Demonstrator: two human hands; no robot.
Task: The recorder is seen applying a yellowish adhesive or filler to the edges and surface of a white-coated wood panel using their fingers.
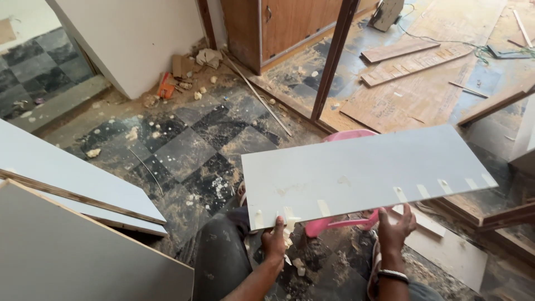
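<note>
Long white laminated rectangular board held flat over dusty checkered tile floor, above pink plastic stool. Left hand and right hand each pinch its near edge, fingers closed on it. Small tape strips along that edge.

Long white laminated panel, rectangular, held flat but tilted, right end farther and higher. Pale tape strips spaced along its near edge. Surface smudged. It spans centre to right, above a pink stool.
</note>
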